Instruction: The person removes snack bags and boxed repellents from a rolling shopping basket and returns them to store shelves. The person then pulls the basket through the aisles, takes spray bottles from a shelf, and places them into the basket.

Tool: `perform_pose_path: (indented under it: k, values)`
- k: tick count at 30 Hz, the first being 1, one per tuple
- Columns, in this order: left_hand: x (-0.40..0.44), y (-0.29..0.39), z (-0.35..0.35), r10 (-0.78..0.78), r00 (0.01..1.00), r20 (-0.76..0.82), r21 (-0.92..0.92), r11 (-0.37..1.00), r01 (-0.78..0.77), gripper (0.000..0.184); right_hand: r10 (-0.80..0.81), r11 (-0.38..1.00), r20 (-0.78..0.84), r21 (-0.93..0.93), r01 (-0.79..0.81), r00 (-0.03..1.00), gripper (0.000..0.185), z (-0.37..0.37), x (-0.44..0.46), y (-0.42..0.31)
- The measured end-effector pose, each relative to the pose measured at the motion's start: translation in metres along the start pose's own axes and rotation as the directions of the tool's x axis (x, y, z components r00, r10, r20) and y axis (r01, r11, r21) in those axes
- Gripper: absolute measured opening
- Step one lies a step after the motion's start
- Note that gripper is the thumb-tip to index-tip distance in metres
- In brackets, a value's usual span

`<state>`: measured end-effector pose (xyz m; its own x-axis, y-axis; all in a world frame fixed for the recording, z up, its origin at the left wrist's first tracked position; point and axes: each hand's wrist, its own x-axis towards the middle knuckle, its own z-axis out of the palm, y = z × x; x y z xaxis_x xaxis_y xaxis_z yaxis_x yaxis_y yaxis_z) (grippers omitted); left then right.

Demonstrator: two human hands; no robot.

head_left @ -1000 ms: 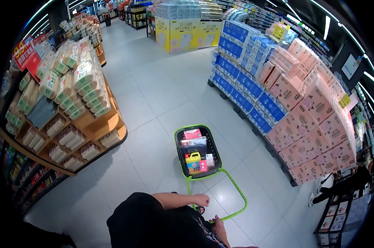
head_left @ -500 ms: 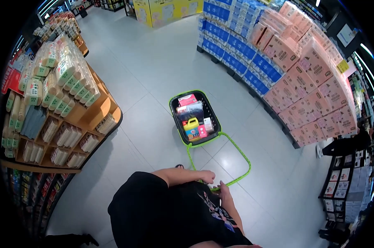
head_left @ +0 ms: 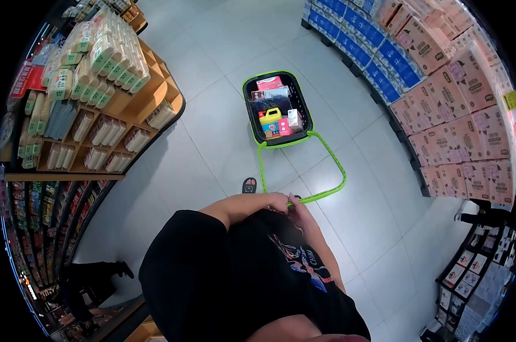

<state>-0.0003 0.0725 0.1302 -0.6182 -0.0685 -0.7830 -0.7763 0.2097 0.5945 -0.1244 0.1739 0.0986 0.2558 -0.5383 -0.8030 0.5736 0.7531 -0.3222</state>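
A black shopping basket (head_left: 306,105) with a lime-green rim stands on the floor in front of me. In it are a yellow-capped jug (head_left: 271,122), a white box (head_left: 295,119), pink packs and a dark bundle. Its long green handle (head_left: 340,171) stretches back to my waist. My left hand (head_left: 279,202) is closed at the handle's near left corner; its fingers are partly hidden. Right beside it, my right hand (head_left: 298,211) has its fingers at the near bar of the handle, closed on it. The two hands are almost touching.
On the left, a wooden shelf unit (head_left: 155,91) carries several packed goods. Stacked pink cartons (head_left: 463,125) and blue-white packs (head_left: 378,62) line the right. Snack racks (head_left: 47,216) stand at lower left. Dark-clothed people (head_left: 90,279) are at the lower left and right edge.
The basket, its handle and both hands appear higher in the view. My hands are closer together at the handle. A sandalled foot shows more fully beside the handle.
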Motion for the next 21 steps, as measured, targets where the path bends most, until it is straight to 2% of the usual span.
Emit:
perform_pose_path:
  k: [1, 2, 3, 4, 5, 6, 7, 8, 9, 10, 12, 13, 14, 15, 16, 19, 21]
  values:
    - [0.001, 0.001, 0.003, -0.003, 1.000, -0.004, -0.005, 1.000, 0.002, 0.045, 0.103, 0.981, 0.032, -0.167, -0.097, 0.994, 0.055, 0.000, -0.006, -0.013]
    - [0.003, 0.004, 0.007, -0.018, 0.991, -0.136, 0.121, 0.992, 0.034, 0.043, 0.021, 0.948, -0.116, -0.314, -0.056, 0.993, 0.056, -0.002, -0.019, -0.020]
    - [0.005, 0.005, 0.005, -0.017, 0.962, -0.272, 0.242, 0.967, 0.085, 0.043, 0.020, 0.944, -0.111, -0.325, -0.056, 0.994, 0.056, -0.010, -0.031, -0.032]
    - [0.006, 0.000, 0.001, -0.025, 0.959, -0.283, 0.237, 0.967, 0.095, 0.043, -0.202, 0.720, -0.141, -0.692, 0.050, 0.969, 0.051, -0.018, -0.041, -0.044]
    - [0.007, -0.009, 0.002, -0.053, 0.968, -0.246, 0.269, 0.956, 0.120, 0.043, -0.405, 0.355, -0.073, -0.931, 0.083, 0.911, 0.046, -0.023, -0.050, -0.047]
    - [0.006, -0.015, 0.008, -0.080, 0.976, -0.203, 0.293, 0.946, 0.139, 0.043, -0.559, 0.200, -0.127, -0.980, -0.015, 0.820, 0.037, -0.012, -0.074, -0.056]
    - [0.004, -0.015, 0.011, -0.087, 0.975, -0.204, 0.275, 0.951, 0.142, 0.043, -0.675, 0.191, -0.079, -0.979, 0.071, 0.734, 0.029, -0.018, -0.077, -0.057]
    - [0.003, -0.014, 0.007, -0.084, 0.970, -0.227, 0.278, 0.949, 0.147, 0.043, -0.821, -0.058, 0.154, -0.980, 0.188, 0.549, 0.027, -0.024, -0.077, -0.062]
    - [0.003, -0.011, 0.004, -0.079, 0.966, -0.248, 0.281, 0.948, 0.150, 0.042, -0.866, -0.319, 0.386, -0.916, 0.243, 0.319, 0.026, -0.025, -0.080, -0.070]
    - [0.002, -0.006, 0.002, -0.082, 0.966, -0.247, 0.266, 0.952, 0.149, 0.042, -0.858, -0.324, 0.393, -0.914, 0.244, 0.331, 0.026, -0.024, -0.078, -0.077]
    - [-0.003, 0.004, -0.006, -0.075, 0.961, -0.266, 0.281, 0.948, 0.151, 0.044, -0.658, -0.699, 0.715, -0.696, 0.164, 0.235, 0.022, -0.017, -0.069, -0.093]
    - [-0.005, 0.010, -0.010, -0.076, 0.957, -0.279, 0.266, 0.952, 0.153, 0.044, -0.644, -0.711, 0.728, -0.683, 0.169, 0.236, 0.022, -0.022, -0.056, -0.097]
    - [-0.008, 0.015, -0.014, -0.099, 0.952, -0.289, 0.255, 0.951, 0.176, 0.043, -0.574, -0.677, 0.618, -0.727, 0.114, 0.537, 0.026, -0.028, -0.038, -0.097]
    - [-0.009, 0.018, -0.016, -0.123, 0.947, -0.297, 0.243, 0.949, 0.199, 0.042, -0.451, -0.656, 0.434, -0.753, 0.039, 0.780, 0.031, -0.025, -0.030, -0.102]
    - [-0.010, 0.019, -0.019, -0.128, 0.943, -0.308, 0.227, 0.953, 0.203, 0.042, -0.437, -0.636, 0.376, -0.772, 0.015, 0.817, 0.026, -0.023, -0.023, -0.108]
    - [-0.012, 0.014, -0.027, -0.121, 0.918, -0.379, 0.264, 0.936, 0.232, 0.039, -0.363, -0.622, 0.387, -0.778, 0.089, 0.848, 0.016, -0.016, -0.015, -0.122]
    - [-0.009, 0.011, -0.038, -0.081, 0.922, -0.379, 0.240, 0.953, 0.182, 0.038, -0.367, -0.621, 0.373, -0.781, 0.074, 0.852, 0.017, -0.011, -0.008, -0.132]
